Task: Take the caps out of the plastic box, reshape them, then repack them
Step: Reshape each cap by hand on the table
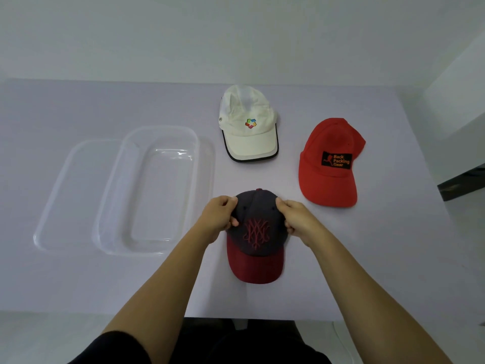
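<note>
Navy cap (256,233) with maroon brim and red embroidery, flat on the lilac table (354,264) near the front edge, brim toward the person, crown pinched from both sides. Left hand (219,218) curled round the crown's left side, thumb on the front panel; right hand (296,219) gripping the right side likewise. White cap (248,122) farther back, red cap (330,164) off to the right, both apart from the navy one. Clear plastic box (119,169) to the left, clear lid (63,190) just beside it, edges overlapping in view.
</note>
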The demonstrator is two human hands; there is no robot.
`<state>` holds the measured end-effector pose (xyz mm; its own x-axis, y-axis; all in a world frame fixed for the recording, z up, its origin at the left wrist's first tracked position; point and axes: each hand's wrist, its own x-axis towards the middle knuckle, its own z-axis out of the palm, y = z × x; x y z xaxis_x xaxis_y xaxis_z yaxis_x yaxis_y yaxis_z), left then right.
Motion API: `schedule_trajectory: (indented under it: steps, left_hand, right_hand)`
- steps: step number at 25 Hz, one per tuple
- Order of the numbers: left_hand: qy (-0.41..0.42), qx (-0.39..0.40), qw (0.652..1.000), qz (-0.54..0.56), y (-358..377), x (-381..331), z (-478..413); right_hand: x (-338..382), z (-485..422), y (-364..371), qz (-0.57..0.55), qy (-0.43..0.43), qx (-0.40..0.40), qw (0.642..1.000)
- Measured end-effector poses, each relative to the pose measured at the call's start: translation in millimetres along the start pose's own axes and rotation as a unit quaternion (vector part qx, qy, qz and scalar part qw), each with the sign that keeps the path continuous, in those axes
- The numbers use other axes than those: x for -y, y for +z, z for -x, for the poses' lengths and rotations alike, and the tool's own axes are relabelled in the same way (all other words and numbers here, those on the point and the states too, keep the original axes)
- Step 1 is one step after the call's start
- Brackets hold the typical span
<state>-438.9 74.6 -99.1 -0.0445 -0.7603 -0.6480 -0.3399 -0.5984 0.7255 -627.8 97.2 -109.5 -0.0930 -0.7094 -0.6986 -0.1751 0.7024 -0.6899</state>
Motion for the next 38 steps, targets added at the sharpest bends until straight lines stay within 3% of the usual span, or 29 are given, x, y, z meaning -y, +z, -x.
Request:
schedule_trajectory:
  steps: [2, 5, 10, 15, 22, 28, 32, 36, 38]
  left_hand:
    - [0.008, -0.035, 0.998, -0.052, -1.6, 1.8, -3.3]
    - [-0.008, -0.040, 0.998, -0.044, -0.4, 1.1, -5.3]
    - [0.004, -0.058, 0.997, -0.045, -2.5, 5.5, -7.8]
    - [0.038, -0.028, 0.998, -0.037, -2.5, 8.9, 2.1]
    - [0.043, -0.158, 0.987, 0.007, -1.7, 29.3, 31.4]
    - [0.068, -0.037, 0.995, 0.064, 2.9, 45.8, 28.5]
    - [0.030, 0.010, 0.997, 0.067, 1.7, 46.0, 18.1]
    - [-0.009, 0.026, 0.987, 0.159, -2.2, 45.5, 14.4]
    - [-0.005, 0.013, 0.989, 0.147, -2.5, 49.4, 13.5]
  right_hand:
    - [0.2, -4.2, -1.7, 0.039, -0.030, -0.038, 0.998]
    - [-1.6, -9.9, 0.9, 0.078, -0.059, -0.094, 0.991]
    - [-9.0, -15.3, -4.6, 0.136, -0.075, -0.110, 0.982]
    - [-17.1, -12.8, -6.3, 0.109, -0.044, -0.058, 0.991]
    - [-29.5, 8.9, -19.1, 0.004, -0.019, -0.044, 0.999]
    - [-46.4, 12.3, -9.6, -0.006, -0.067, 0.015, 0.998]
    - [-50.6, 9.0, -0.2, -0.043, -0.095, 0.018, 0.994]
    - [-52.2, 8.6, -1.6, -0.082, -0.099, 0.020, 0.992]
    - [-53.2, 7.5, -4.4, -0.083, -0.090, 0.025, 0.992]
